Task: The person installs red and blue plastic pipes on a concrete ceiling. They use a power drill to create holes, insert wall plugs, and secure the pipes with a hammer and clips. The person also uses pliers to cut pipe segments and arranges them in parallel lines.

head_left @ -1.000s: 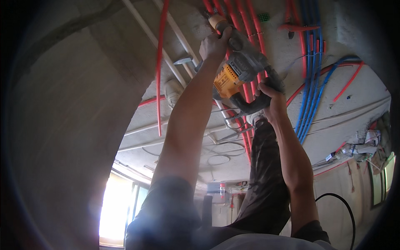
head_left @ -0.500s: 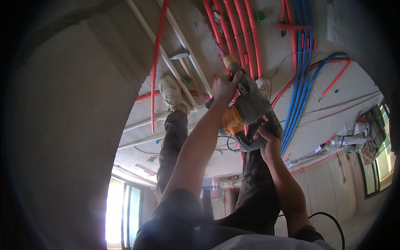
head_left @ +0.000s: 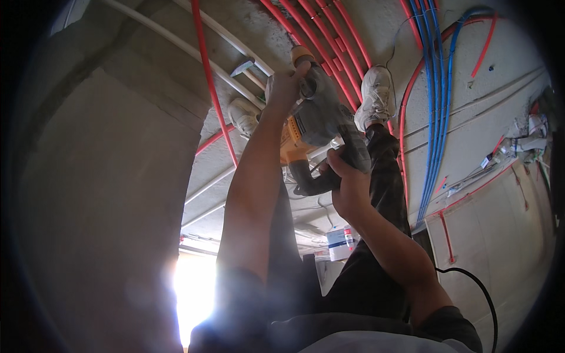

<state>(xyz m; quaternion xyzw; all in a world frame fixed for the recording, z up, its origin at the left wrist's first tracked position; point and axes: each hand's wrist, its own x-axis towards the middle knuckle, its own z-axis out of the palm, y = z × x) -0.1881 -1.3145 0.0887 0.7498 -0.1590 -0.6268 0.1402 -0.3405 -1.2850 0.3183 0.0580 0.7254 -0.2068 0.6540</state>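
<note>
Both my hands hold a grey and orange rotary hammer drill (head_left: pixel 321 120) out in front of me, its orange-collared nose pointing away over the floor. My left hand (head_left: pixel 283 91) is wrapped round the front part, just behind the nose, at what looks like a side grip. At the back, my right hand (head_left: pixel 352 182) closes round the dark rear handle, the fingers partly hidden. Several red pipes (head_left: pixel 347 41) run along the floor just past the nose. Whether a bit is fitted and touches anything, I cannot make out.
My shoes (head_left: pixel 375 94) stand either side of the drill. To the left lie white pipes (head_left: pixel 226 33), a hammer (head_left: pixel 242 67) and a loose red pipe (head_left: pixel 207 65). Blue pipes (head_left: pixel 438 123) run on the right, and a black cable (head_left: pixel 479 282) trails by my right arm. A concrete wall (head_left: pixel 112 194) rises at left.
The view has swung, so the drill and both hands sit farther left and a little higher in the picture. My right shoe now shows fully beside the red pipes. Both hands keep their hold.
</note>
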